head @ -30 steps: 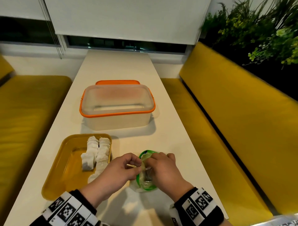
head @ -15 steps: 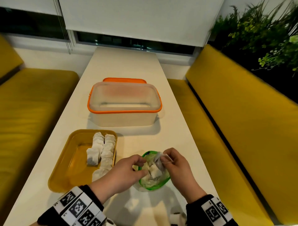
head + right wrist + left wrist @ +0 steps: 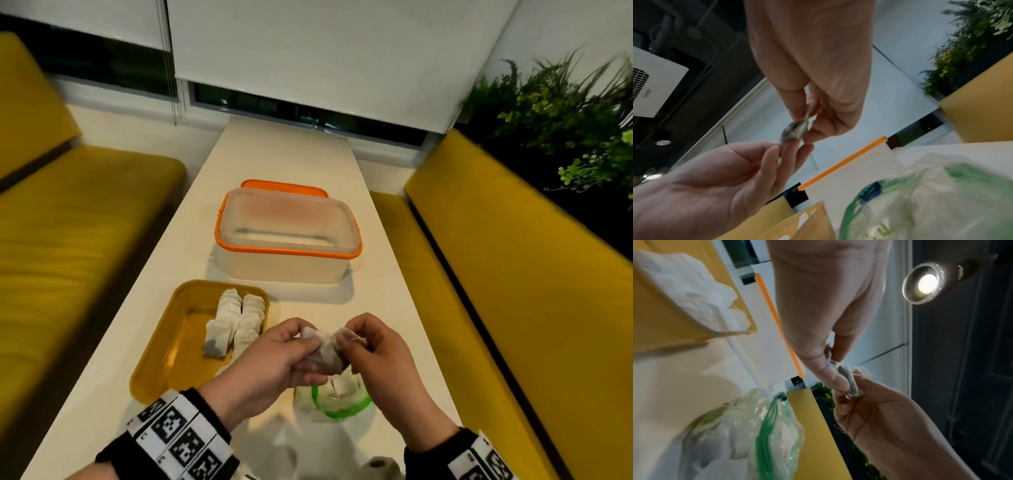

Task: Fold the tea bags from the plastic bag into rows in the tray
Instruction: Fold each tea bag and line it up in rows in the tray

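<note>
Above the table's near end, both hands pinch one crumpled white tea bag (image 3: 327, 353) between them. My left hand (image 3: 308, 342) holds its left side and my right hand (image 3: 349, 342) holds its right side, where a thin string shows. The wrist views show the same tea bag (image 3: 849, 381) (image 3: 794, 132) squeezed in the fingertips. The clear plastic bag (image 3: 339, 401) with a green zip rim lies on the table right under the hands, with more tea bags inside. Left of it is the yellow tray (image 3: 154, 363), holding two rows of folded tea bags (image 3: 239, 318).
A clear plastic box with an orange rim (image 3: 287, 236) stands behind the tray, its orange lid behind it. The narrow white table (image 3: 281, 150) runs away from me between two yellow benches (image 3: 68, 240). Plants (image 3: 565, 113) stand at the back right.
My right hand drew a tea bag up out of the plastic bag. My left hand let go of the bag's rim and took the tea bag's other side. Both hands rose.
</note>
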Available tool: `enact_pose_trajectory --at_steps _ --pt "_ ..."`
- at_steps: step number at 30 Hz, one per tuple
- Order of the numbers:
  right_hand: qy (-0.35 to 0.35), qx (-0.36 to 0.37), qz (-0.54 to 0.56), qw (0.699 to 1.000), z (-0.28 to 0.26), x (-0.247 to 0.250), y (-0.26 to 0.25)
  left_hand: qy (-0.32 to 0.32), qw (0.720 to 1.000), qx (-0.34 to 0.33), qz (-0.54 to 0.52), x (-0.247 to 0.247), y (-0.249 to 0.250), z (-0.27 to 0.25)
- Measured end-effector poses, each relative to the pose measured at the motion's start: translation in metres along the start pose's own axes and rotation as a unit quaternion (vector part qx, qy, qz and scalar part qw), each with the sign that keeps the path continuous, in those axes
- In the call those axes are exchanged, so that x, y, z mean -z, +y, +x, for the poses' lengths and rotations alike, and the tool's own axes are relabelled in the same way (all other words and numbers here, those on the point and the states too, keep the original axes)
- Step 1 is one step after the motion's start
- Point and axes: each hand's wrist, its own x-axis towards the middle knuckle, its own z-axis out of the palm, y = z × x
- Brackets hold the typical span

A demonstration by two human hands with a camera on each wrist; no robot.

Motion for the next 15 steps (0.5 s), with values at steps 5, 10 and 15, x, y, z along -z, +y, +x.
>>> enact_pose_trajectory --at_steps 5,10,15 --pt "0.031 0.042 -0.114 0.992 0.005 -0.019 -0.016 0.050 0.995 0.004 -0.085 0.033 0.002 -0.016" --pt "-0.036 0.040 -0.140 0.989 0.017 -0.053 -0.043 0.133 0.976 -0.039 -0.165 0.086 0.002 -0.044" --pt "-0.145 0.113 -0.290 0.939 0.044 -0.099 -0.065 0.189 0.957 -0.092 -0.202 0.130 -0.003 -0.071"
